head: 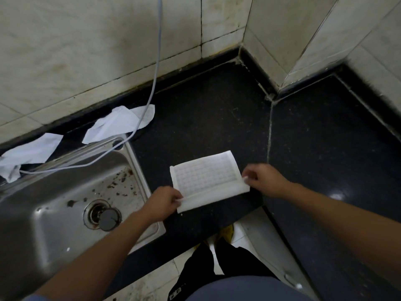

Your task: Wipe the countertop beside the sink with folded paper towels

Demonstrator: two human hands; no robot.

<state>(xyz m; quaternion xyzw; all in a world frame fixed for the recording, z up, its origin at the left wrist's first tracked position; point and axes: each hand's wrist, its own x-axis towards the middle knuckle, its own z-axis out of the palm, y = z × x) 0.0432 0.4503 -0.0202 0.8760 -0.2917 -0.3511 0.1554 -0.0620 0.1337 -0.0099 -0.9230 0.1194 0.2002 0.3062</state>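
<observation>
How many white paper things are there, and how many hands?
Folded paper towel on the countertop: 1
Crumpled white papers behind the sink, one and another: 2
Hands, left hand and right hand: 2
Total: 5

both hands [161, 205] [263, 180] apparently pinching paper towel [206, 177]

sink [54, 203] lower left; counter [217, 118] to its right, towel [206, 177] on it at centre; two tissues [121, 123] behind sink, upper left.

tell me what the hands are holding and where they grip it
Both hold the paper towel on the countertop: left hand pinches its near left corner, right hand its near right corner.
</observation>
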